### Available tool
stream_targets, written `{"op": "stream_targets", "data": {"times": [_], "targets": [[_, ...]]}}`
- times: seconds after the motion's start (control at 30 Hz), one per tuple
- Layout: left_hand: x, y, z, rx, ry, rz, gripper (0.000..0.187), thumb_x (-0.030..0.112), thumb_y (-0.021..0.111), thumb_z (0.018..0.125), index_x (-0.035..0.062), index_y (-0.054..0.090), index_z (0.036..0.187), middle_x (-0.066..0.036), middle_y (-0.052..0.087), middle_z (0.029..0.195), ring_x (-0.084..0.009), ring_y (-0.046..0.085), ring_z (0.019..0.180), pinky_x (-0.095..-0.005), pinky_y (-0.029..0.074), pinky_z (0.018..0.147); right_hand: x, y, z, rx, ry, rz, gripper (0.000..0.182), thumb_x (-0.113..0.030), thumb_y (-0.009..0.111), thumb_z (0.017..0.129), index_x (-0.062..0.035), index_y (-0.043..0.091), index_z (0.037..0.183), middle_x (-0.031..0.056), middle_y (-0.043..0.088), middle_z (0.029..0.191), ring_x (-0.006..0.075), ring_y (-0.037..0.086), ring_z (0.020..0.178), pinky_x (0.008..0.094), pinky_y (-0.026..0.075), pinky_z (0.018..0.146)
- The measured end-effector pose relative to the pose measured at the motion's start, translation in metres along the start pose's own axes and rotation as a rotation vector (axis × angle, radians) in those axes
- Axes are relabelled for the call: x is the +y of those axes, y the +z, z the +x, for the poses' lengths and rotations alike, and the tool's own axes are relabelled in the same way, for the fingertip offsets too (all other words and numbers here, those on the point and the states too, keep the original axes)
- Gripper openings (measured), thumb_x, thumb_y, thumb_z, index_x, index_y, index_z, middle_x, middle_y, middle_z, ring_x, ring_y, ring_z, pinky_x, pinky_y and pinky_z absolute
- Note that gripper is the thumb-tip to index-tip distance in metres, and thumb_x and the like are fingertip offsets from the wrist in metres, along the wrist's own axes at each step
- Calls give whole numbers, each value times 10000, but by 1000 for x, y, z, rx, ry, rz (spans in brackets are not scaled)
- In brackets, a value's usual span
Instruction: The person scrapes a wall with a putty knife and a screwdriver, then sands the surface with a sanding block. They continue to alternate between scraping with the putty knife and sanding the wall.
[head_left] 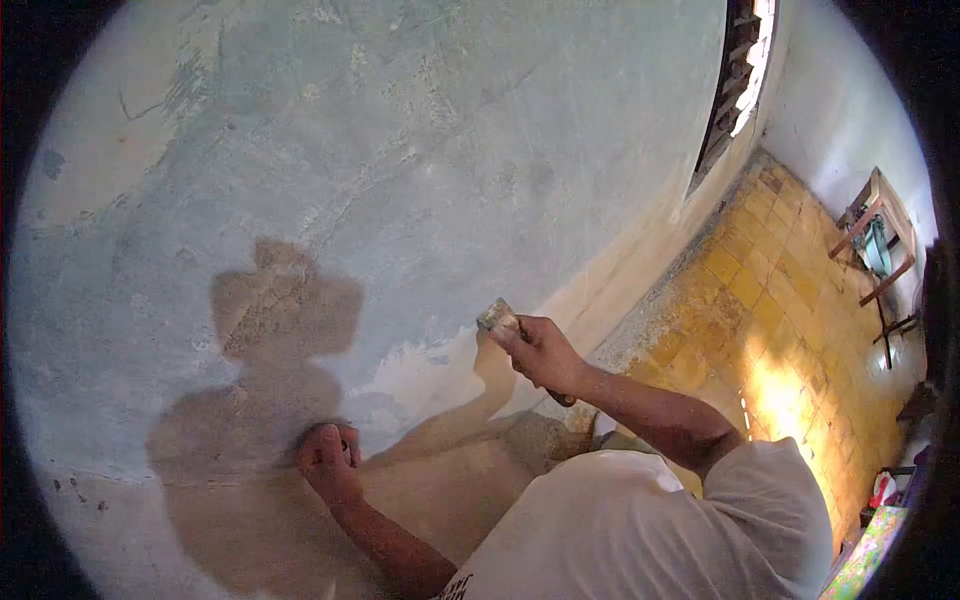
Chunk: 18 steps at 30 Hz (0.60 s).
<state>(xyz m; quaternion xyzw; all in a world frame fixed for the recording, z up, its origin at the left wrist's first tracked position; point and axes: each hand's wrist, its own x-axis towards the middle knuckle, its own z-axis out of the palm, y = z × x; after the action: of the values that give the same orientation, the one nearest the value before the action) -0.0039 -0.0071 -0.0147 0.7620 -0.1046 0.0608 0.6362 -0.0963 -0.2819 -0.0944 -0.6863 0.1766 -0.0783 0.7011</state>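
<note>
My right hand (pixel 548 358) grips a putty knife (pixel 498 318) just off the wall. The knife's blade is smeared with grey-white residue, and its dark handle end sticks out below my fist. Lower and to the left, my left hand (pixel 330 458) is closed against or very near the wall, with a small dark thing partly showing between its fingers; what it is I cannot make out. The wall (pixel 420 200) is patchy grey-blue with scraped marks, and a paler cream patch shows beside the knife.
A louvred window (pixel 735 85) is at the upper right. Yellow tiles cover the floor (pixel 745 275), with debris along the wall's foot. A wooden stool-like frame (pixel 880 230) with a bluish item stands by the far wall. Flower-patterned cloth (pixel 868 555) shows at lower right.
</note>
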Motion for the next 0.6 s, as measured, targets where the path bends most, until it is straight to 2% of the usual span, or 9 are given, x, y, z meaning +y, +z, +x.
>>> {"op": "stream_targets", "data": {"times": [0.07, 0.27, 0.33, 0.4, 0.47, 0.5, 0.6], "targets": [[-1, 1, 1, -50, 57, -37, 313, 268, 598, 837, 50, 574, 614, 4, 507, 543, -71, 390, 433, -220, 274, 355, -3, -4, 2, -23, -47, -20, 386, -413, 498, 915, -56, 485, 770, -26, 433, 546, 49, 415, 442, 226, 367, 376], [-1, 7, -1, 37, 21, -54, 332, 248, 575, 850, 33, 553, 598, -26, 514, 546, -84, 382, 421, -237, 248, 351, 32, -11, -26, -5, 108, -5, 395, -413, 498, 916, -55, 475, 751, -17, 421, 521, 57, 412, 424, 238, 364, 365], [-3, 4, 0, 35, 1, -25, 329, 248, 570, 853, 35, 553, 603, -32, 527, 557, -83, 384, 421, -235, 255, 350, 21, 0, -11, 18, 62, 6, 390, -412, 500, 916, -69, 460, 732, -17, 413, 515, 57, 413, 411, 239, 357, 345], [-7, -1, 4, 23, -16, 6, 327, 249, 565, 856, 37, 553, 607, -39, 540, 568, -81, 386, 421, -233, 261, 348, 12, 3, 1, -6, 103, 27, 400, -419, 500, 914, -69, 450, 726, -18, 417, 516, 56, 417, 417, 239, 362, 353], [-17, -4, 5, -34, 84, -9, 313, 256, 566, 855, 41, 563, 627, -40, 554, 581, -74, 386, 419, -229, 262, 347, 12, -3, 0, -10, 123, 5, 396, -409, 505, 915, -64, 447, 730, -18, 426, 521, 56, 416, 418, 238, 363, 356], [-18, -6, 2, -35, 69, -6, 313, 256, 566, 855, 41, 563, 627, -40, 554, 581, -74, 386, 419, -229, 262, 347, 14, -5, -7, -12, 137, 3, 396, -409, 505, 915, -64, 447, 730, -18, 426, 521, 56, 416, 418, 238, 363, 356], [-18, -5, 5, -64, 104, -71, 293, 238, 561, 858, 39, 569, 643, -39, 551, 578, -75, 389, 420, -228, 261, 341, 21, -9, -21, -7, 31, 89, 384, -391, 504, 918, -59, 453, 731, -17, 434, 523, 58, 421, 424, 237, 368, 362]]}}
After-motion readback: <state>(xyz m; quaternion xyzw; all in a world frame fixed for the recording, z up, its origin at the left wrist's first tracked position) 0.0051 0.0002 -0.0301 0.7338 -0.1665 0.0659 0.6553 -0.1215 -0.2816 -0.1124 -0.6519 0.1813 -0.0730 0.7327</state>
